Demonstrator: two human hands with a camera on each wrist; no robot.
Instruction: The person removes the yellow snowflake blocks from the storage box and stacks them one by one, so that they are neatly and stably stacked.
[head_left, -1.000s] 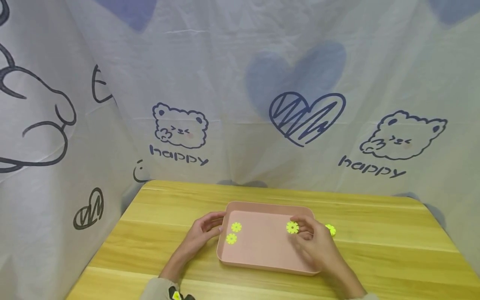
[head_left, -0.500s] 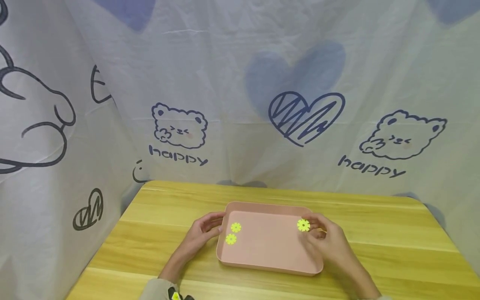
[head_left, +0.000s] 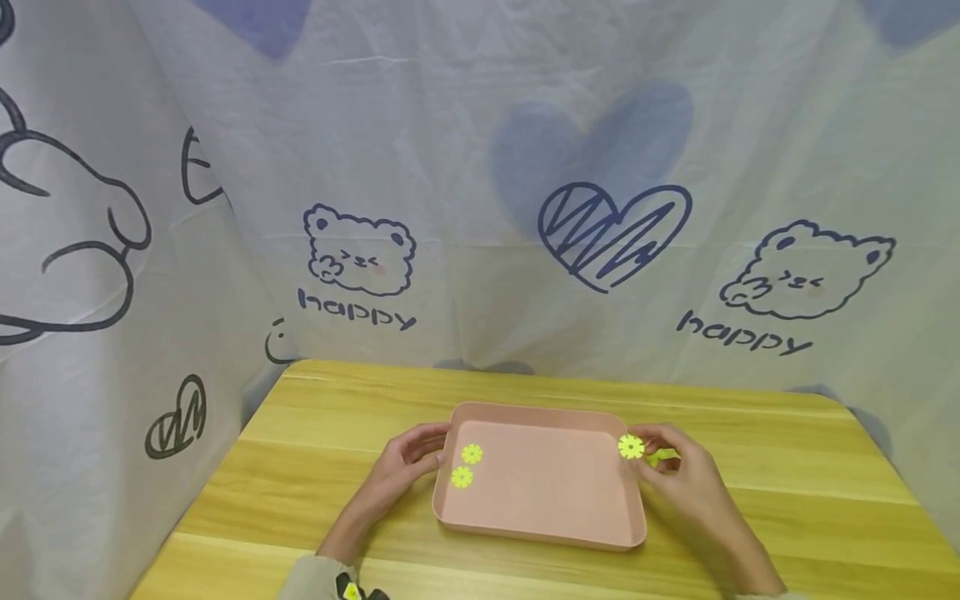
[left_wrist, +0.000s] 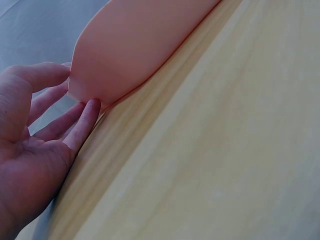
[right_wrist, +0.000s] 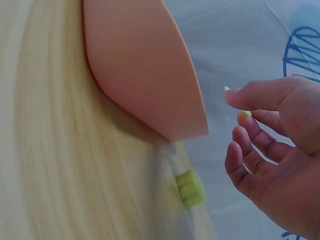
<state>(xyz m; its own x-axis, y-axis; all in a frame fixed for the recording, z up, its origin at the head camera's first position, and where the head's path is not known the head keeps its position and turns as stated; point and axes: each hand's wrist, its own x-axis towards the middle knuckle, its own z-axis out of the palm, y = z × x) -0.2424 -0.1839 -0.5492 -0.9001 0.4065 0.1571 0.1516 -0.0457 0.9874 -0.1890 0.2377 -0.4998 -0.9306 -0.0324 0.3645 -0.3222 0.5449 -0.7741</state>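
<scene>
My right hand [head_left: 686, 475] pinches a bright yellow notched disc [head_left: 631, 447], shaped like a flower with a central hole, between thumb and fingers. It hovers by the right rim of the pink tray [head_left: 547, 492]. In the right wrist view, only slivers of the yellow disc [right_wrist: 246, 113] show past the fingers. My left hand [head_left: 405, 460] rests at the tray's left end. Its fingers touch the tray's outer wall [left_wrist: 120, 50] in the left wrist view, without curling round it. Inside the tray, two similar discs lie at the left, a far one [head_left: 472, 454] and a near one [head_left: 462, 477].
A ribbed yellow-green piece [right_wrist: 191, 189] sits on the wooden table [head_left: 360, 400] just right of the tray, partly behind my right hand in the head view. White cloth [head_left: 465, 167] printed with hearts and bears hangs behind the table and at its left side.
My right hand has moved right with the pinched yellow disc, from over the tray's right part to its right rim. The left hand, the tray and the two discs in it stay put.
</scene>
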